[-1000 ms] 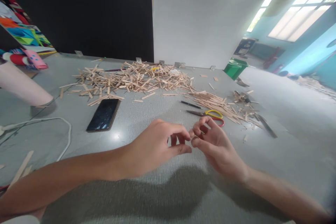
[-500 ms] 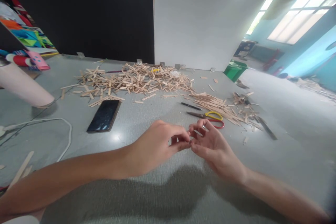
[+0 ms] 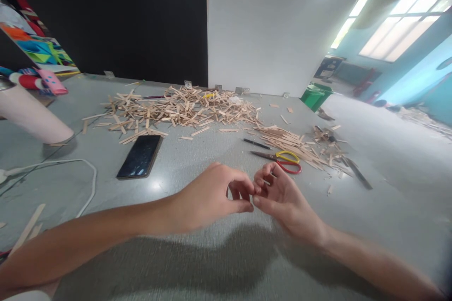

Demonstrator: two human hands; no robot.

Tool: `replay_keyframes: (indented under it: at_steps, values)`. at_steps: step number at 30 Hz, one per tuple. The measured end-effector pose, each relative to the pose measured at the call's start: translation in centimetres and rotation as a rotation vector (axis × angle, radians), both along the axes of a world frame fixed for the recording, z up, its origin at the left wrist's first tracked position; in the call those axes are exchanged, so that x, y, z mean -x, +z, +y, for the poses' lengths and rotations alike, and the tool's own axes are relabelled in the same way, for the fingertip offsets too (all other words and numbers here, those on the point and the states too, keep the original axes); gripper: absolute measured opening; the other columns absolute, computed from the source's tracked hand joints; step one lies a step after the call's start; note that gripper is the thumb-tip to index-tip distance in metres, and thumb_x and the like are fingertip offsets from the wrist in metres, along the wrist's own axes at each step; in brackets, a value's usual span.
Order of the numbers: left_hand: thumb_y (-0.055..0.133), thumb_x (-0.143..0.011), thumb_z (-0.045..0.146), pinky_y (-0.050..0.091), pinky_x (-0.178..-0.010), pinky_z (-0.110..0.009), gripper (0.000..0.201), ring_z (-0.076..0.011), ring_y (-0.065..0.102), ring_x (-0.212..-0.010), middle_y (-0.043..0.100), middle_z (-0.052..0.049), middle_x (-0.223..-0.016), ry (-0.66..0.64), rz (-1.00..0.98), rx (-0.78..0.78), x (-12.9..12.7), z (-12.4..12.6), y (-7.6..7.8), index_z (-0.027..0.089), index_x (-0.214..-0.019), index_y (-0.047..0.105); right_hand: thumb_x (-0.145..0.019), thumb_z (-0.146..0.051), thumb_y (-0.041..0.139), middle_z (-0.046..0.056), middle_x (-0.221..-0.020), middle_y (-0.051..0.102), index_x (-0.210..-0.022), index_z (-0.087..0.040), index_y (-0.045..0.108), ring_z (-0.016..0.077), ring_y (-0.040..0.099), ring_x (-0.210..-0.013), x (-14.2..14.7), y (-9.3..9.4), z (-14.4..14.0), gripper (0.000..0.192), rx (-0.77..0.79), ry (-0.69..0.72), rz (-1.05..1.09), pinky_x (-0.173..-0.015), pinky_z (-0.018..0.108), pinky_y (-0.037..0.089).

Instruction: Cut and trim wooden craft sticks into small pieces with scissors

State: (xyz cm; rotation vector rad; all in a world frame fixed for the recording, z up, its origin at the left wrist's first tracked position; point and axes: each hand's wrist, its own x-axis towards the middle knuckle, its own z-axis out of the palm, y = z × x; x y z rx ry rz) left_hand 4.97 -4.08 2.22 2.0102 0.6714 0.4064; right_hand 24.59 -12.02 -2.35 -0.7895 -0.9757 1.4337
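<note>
Your left hand [image 3: 213, 193] and right hand [image 3: 287, 200] meet at curled fingertips above the table [image 3: 201, 153]; whether anything small is pinched between them, I cannot tell. Scissors [image 3: 273, 156] lie just beyond your right hand, beside a pen [image 3: 257, 143], with sticks [image 3: 181, 109] heaped farther back.

Phone [image 3: 139, 156] left of scissors [image 3: 275, 157], before stick pile [image 3: 190, 109]

Head cam looks fwd & down over grey surface [image 3: 201, 153], L hand [image 3: 212, 195] & R hand [image 3: 286, 197] close.
</note>
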Motion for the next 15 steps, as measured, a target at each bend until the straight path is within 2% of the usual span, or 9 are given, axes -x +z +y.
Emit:
replay_keyframes:
  at_steps: [3,5,6,8,10,13,15]
  values:
    - [0.088,-0.084,0.023,0.047,-0.065,-0.025,0.01,-0.0141,0.069,-0.07,0.079,0.003,-0.079,0.023,0.019,0.02,0.0,0.2,-0.1,0.021,-0.092,0.082,-0.086,-0.02,0.092,-0.003,-0.098,0.063,-0.101,-0.028,0.06,0.0135,0.061,-0.091,0.0,0.0,0.3,0.036,0.003,-0.017,0.025,-0.079,0.024,0.055]
    - [0.088,-0.085,0.025,0.047,-0.066,-0.027,0.012,-0.015,0.069,-0.07,0.079,0.002,-0.08,0.072,0.045,-0.035,0.0,0.5,-0.1,0.02,-0.094,0.08,-0.096,-0.038,0.082,0.0,-0.101,0.067,-0.101,-0.029,0.065,0.0177,0.066,-0.099,-0.2,0.4,0.6,0.02,0.021,-0.012,0.086,-0.085,0.031,0.058]
    - [0.088,-0.085,0.026,0.048,-0.067,-0.028,0.015,-0.0159,0.069,-0.07,0.079,0.001,-0.081,0.1,0.065,-0.078,0.1,0.7,-0.1,0.02,-0.095,0.079,-0.1,-0.048,0.074,0.002,-0.105,0.07,-0.102,-0.029,0.067,0.021,0.067,-0.105,-0.3,0.6,0.8,0.021,0.037,0.0,0.127,-0.09,0.037,0.059]
    - [0.09,-0.083,0.029,0.049,-0.068,-0.03,0.024,-0.019,0.07,-0.075,0.079,-0.001,-0.088,0.155,0.116,-0.162,0.2,1.1,0.0,0.02,-0.1,0.077,-0.102,-0.065,0.06,0.006,-0.117,0.075,-0.108,-0.029,0.071,0.0284,0.068,-0.121,-0.5,1.0,1.2,0.038,0.08,0.035,0.196,-0.104,0.049,0.056]
    - [0.092,-0.082,0.033,0.052,-0.072,-0.034,0.036,-0.0228,0.072,-0.083,0.079,-0.004,-0.1,0.201,0.144,-0.222,0.3,1.5,0.0,0.02,-0.11,0.074,-0.1,-0.074,0.053,0.009,-0.136,0.074,-0.119,-0.03,0.072,0.033,0.063,-0.137,-0.7,1.1,1.5,0.052,0.117,0.073,0.235,-0.117,0.055,0.047]
    - [0.09,-0.086,0.035,0.057,-0.083,-0.038,0.049,-0.0262,0.073,-0.098,0.076,-0.007,-0.123,0.185,0.117,-0.28,0.4,2.0,-0.7,0.022,-0.127,0.068,-0.096,-0.084,0.047,0.009,-0.153,0.067,-0.134,-0.033,0.068,0.0319,0.055,-0.149,-0.9,0.9,2.0,0.067,0.166,0.121,0.273,-0.126,0.054,0.036]
    - [0.079,-0.097,0.029,0.057,-0.097,-0.041,0.042,-0.027,0.071,-0.114,0.071,-0.009,-0.135,0.116,0.077,-0.337,0.3,2.2,-1.5,0.022,-0.135,0.063,-0.094,-0.088,0.046,0.008,-0.155,0.066,-0.139,-0.034,0.066,0.0287,0.054,-0.15,-1.1,0.5,2.3,0.074,0.191,0.133,0.299,-0.128,0.05,0.034]
